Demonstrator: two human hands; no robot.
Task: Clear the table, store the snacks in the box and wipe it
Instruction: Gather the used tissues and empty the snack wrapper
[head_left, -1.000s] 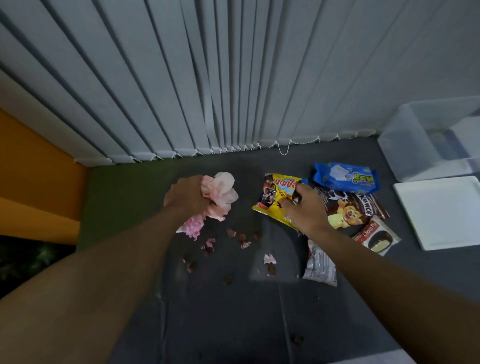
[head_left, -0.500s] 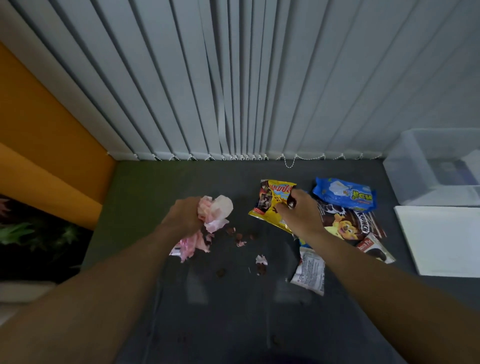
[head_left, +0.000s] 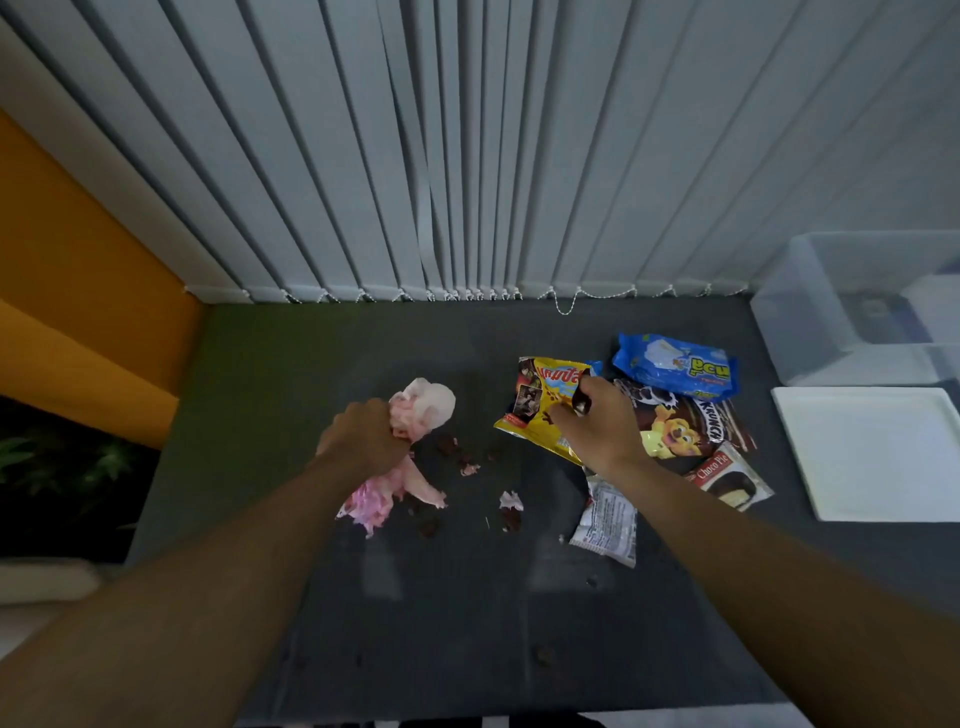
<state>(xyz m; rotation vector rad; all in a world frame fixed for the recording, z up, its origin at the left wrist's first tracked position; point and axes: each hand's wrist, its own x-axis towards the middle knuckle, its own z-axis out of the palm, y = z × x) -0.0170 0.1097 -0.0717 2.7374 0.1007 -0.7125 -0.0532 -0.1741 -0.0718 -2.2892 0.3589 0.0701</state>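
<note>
My left hand (head_left: 363, 434) is closed around a crumpled pink and white tissue (head_left: 421, 410) pressed on the dark table (head_left: 467, 613). Brown crumbs (head_left: 457, 457) and small tissue scraps (head_left: 511, 501) lie just right of it. My right hand (head_left: 597, 423) pinches a small dark piece over the yellow snack bag (head_left: 535, 400). Beside it lie a blue packet (head_left: 675, 366), a brown Krunch bag (head_left: 691, 421), a Choco Pie packet (head_left: 727, 478) and a white packet (head_left: 608, 525). The clear plastic box (head_left: 810, 322) stands at the back right.
The box's white lid (head_left: 878, 452) lies flat in front of the box. Grey vertical blinds (head_left: 467, 156) close off the table's far edge. An orange wall (head_left: 78, 291) and a plant (head_left: 47, 467) are at the left. More crumbs (head_left: 543, 656) lie near the front.
The view tilted up and the table shifted lower in frame. My left hand with the tissue drew slightly toward me over the crumbs. My right hand stayed on the yellow bag.
</note>
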